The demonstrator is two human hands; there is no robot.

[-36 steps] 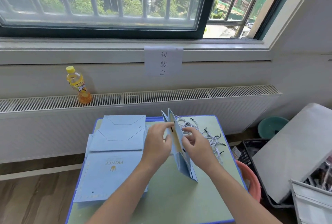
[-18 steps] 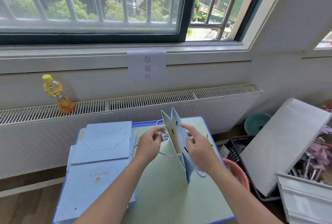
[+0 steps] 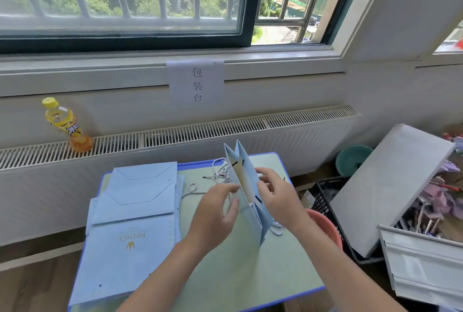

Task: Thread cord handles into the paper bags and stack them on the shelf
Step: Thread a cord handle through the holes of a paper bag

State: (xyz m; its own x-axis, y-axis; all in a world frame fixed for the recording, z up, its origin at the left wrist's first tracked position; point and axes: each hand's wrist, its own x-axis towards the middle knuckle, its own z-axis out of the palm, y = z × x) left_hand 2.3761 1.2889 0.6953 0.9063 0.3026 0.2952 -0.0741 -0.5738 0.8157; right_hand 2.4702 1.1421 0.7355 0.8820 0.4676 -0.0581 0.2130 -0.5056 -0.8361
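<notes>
While your hands (image 3: 213, 214) (image 3: 278, 199) pinch it, the pale-blue bag (image 3: 246, 191) stands upright, mouth spread, white cord (image 3: 275, 228) trailing right.

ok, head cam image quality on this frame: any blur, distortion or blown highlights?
Head view: wide-angle bend shows in the window frame and radiator grille; daylight from the window is bright yet the trees outside stay readable; the left hand is slightly motion-smeared at the fingers; the PRINCE print on the flat bags stays legible.
</notes>
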